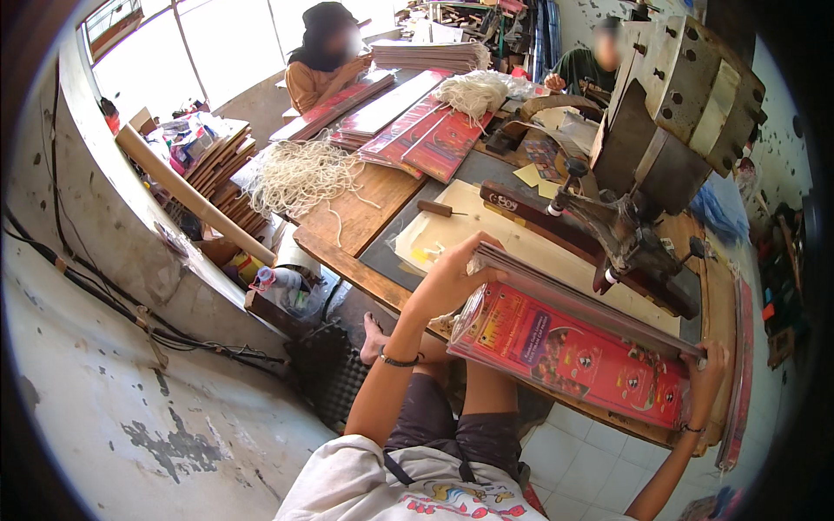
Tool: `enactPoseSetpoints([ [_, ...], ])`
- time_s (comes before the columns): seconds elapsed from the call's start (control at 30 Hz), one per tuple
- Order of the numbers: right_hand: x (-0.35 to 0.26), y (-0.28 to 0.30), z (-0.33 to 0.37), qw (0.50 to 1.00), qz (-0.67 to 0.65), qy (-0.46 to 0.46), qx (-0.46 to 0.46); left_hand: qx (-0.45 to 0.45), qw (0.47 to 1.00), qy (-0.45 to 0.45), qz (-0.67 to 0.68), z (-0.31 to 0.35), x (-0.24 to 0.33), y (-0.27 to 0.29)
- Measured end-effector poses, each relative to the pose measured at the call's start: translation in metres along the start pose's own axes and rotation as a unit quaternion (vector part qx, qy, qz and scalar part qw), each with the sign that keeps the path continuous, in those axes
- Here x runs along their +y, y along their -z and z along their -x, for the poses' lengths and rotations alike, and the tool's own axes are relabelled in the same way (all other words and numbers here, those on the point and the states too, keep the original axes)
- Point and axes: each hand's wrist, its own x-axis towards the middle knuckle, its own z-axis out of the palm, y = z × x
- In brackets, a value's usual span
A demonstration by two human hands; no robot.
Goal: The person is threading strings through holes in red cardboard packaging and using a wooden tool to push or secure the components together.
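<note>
A stack of long red printed sheets (591, 347) with glossy covers is held tilted over the table's near edge. My left hand (460, 273) grips its left end, thumb over the top edge. Around the right end, my right hand (708, 373) has its fingers closed. Beyond the stack lies a cream board (495, 239), partly hidden by my left hand and the stack. On that board are an awl (436, 207) with a wooden handle and a dark red wooden bar (530, 208). A heavy metal machine (647, 200) rises over the board's right side.
A heap of cream strings (304, 178) spreads over the wooden table (360, 227) at left. More red sheets (426, 139) lie behind, near another string bundle (473, 91). One person (317, 74) sits at far left, another (586, 74) at far right. A cardboard tube (195, 195) leans at left.
</note>
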Motion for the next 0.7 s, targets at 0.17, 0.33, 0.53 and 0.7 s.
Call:
enactPoseSetpoints([
  [0.17,0.002,0.001,0.018,0.995,-0.051,0.01,0.089,0.007,0.995,-0.099,-0.003,0.012,0.026,0.006],
  [0.33,0.01,0.026,0.029,0.973,-0.095,0.083,0.195,0.057,0.961,-0.261,-0.078,0.042,0.059,0.023],
  [0.53,0.005,0.049,0.06,0.962,-0.016,0.15,0.226,0.124,0.954,-0.21,-0.173,0.098,0.041,0.025],
  [0.7,-0.007,0.027,0.08,0.963,-0.016,0.132,0.233,0.235,0.947,-0.119,-0.184,0.13,0.006,-0.001],
])
